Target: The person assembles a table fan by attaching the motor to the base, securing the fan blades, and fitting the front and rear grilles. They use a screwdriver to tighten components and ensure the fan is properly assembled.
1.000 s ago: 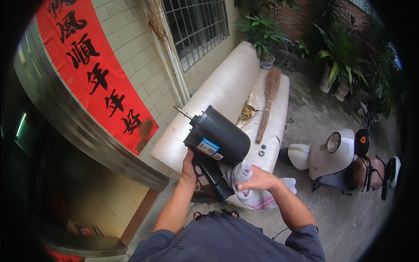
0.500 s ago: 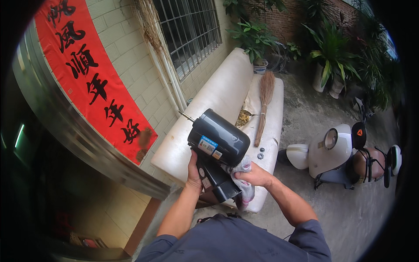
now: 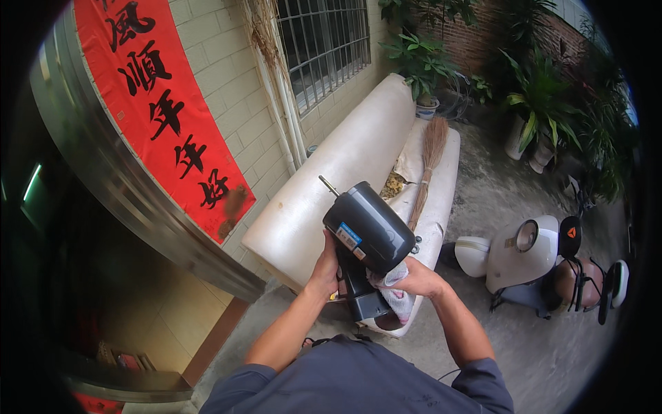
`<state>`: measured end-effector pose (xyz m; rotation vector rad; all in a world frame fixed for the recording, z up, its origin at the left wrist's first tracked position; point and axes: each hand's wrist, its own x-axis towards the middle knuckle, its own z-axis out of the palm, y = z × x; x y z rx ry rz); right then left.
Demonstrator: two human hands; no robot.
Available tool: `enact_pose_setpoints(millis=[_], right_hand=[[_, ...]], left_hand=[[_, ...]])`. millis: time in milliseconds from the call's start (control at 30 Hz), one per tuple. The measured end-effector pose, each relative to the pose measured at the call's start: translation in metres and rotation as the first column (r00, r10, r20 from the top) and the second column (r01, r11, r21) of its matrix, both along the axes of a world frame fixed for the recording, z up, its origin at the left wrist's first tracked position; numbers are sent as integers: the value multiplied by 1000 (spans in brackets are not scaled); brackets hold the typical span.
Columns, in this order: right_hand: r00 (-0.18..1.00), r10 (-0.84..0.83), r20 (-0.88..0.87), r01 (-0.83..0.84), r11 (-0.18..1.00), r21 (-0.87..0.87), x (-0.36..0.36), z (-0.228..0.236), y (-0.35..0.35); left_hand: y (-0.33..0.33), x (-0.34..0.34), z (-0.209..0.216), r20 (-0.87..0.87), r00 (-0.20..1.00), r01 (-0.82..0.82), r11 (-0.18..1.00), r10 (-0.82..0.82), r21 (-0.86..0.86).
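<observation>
A glossy black fan motor (image 3: 378,231), with a metal shaft sticking out of its upper left end and labels on its side, is held up in front of me. Its black neck (image 3: 357,290) points down toward my body. My left hand (image 3: 326,270) is closed round the neck's left side, just under the motor housing. On the other side, my right hand (image 3: 418,278) grips a pale cloth (image 3: 397,297) with pinkish marks and presses it near the underside of the housing. The fingers behind the motor are hidden.
Beyond the motor stands a worn white sofa (image 3: 331,162) with torn upholstery and a straw broom (image 3: 430,155) on its seat. Small round parts (image 3: 416,245) lie near the seat edge. A white scooter (image 3: 520,252) is parked at right; potted plants (image 3: 541,114) line the back.
The motor has moved right and slightly down in the view, and its neck now hangs more upright. Both hands moved with it, the cloth still in the right one. The view has shifted a little.
</observation>
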<state>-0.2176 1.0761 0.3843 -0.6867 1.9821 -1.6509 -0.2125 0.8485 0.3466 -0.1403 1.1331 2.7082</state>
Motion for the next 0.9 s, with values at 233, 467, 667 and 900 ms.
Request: enact_pose_setpoints(millis=[233, 467, 667, 900], right_hand=[[812, -553, -185, 583, 773, 250, 37, 47, 55], [466, -128, -876, 596, 777, 203, 74, 0, -74], [626, -348, -698, 393, 914, -103, 100, 56, -65], [296, -195, -935, 534, 845, -8, 71, 76, -59]], left_hand=[[-4, -5, -24, -214, 869, -495, 785, 446, -372], [28, 10, -23, -109, 910, -412, 839, 400, -356], [1, 6, -71, -111, 906, -422, 847, 410, -323], [1, 20, -31, -72, 934, -358, 911, 351, -206]])
